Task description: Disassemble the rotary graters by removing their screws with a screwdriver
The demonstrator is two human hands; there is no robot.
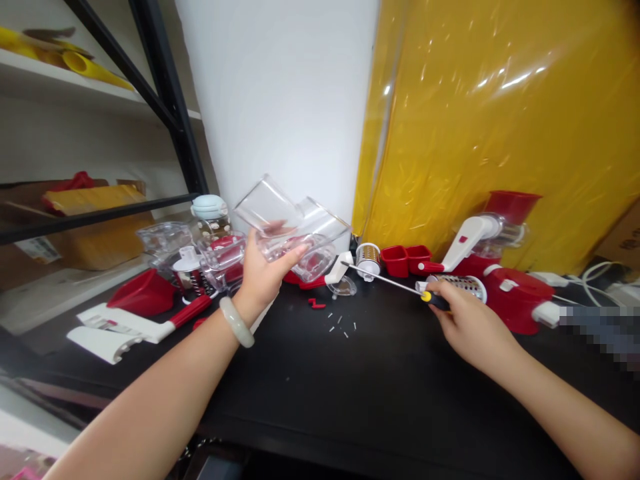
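Observation:
My left hand [265, 270], with a pale bangle at the wrist, grips a clear plastic housing [295, 217] of a rotary grater and holds it up over the table. In my right hand [467, 317] is a screwdriver [390, 283] with a black and yellow handle, its long shaft pointing left. The tip is apart from the clear housing. Several small screws [340, 320] and a small red plastic part [316, 303] lie on the black tabletop [320, 387] between my hands. A white crank arm [343, 263] and a grater drum [369, 260] are just behind.
An assembled red and white rotary grater [510, 267] stands at the right. Red containers [405, 259] sit at the back. White crank parts [120, 327], a red hopper [143, 293] and a bottle with a light blue lid [210, 210] are at left, beside a shelf frame [175, 133].

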